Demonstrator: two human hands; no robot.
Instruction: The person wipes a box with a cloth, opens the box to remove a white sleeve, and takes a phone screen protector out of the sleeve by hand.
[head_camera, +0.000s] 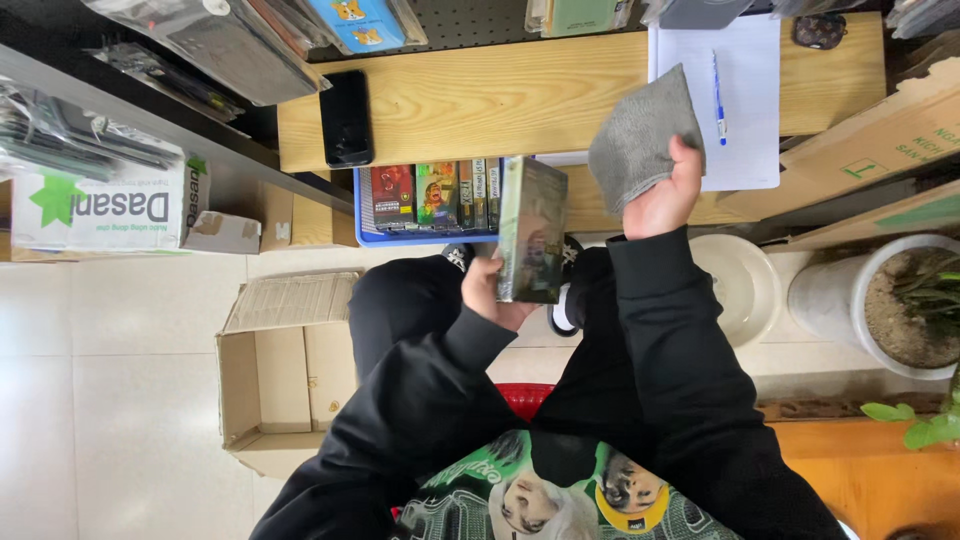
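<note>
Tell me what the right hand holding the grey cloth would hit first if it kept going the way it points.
The right hand with the grey cloth points toward the wooden shelf; probably it meets the white paper there first, though depth is unclear.

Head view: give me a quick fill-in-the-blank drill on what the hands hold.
1. The right hand grips a grey ____.
2. The left hand holds a game case above the ____ crate.
3. The black phone lies on the wooden ____.
4. A blue ____ lies on the white paper.

Missing words: cloth; blue; shelf; pen
</note>
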